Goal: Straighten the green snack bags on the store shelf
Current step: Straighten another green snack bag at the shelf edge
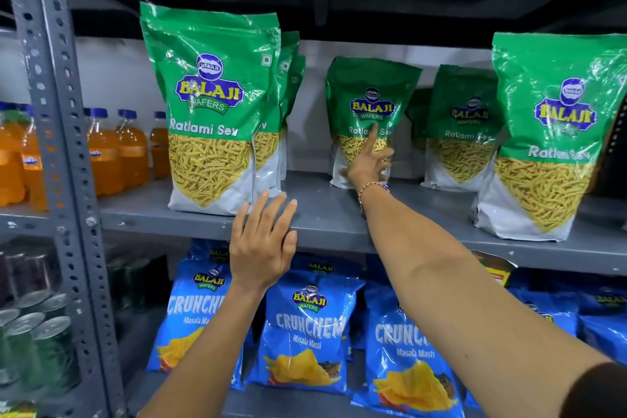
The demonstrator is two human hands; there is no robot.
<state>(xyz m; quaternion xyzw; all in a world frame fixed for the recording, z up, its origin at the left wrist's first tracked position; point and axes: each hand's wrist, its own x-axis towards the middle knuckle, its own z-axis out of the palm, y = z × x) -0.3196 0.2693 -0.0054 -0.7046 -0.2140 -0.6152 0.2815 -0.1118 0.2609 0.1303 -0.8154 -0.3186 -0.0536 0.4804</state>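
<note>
Green middle bag (368, 92) upright on the shelf (325, 214); right hand (368, 164) touches it, fingers spread; left hand (263, 241), fingers apart, empty at shelf edge.

A single head-worn wide-angle camera faces the grey shelf (325, 224) head-on at close range, both outstretched arms entering from below.
</note>
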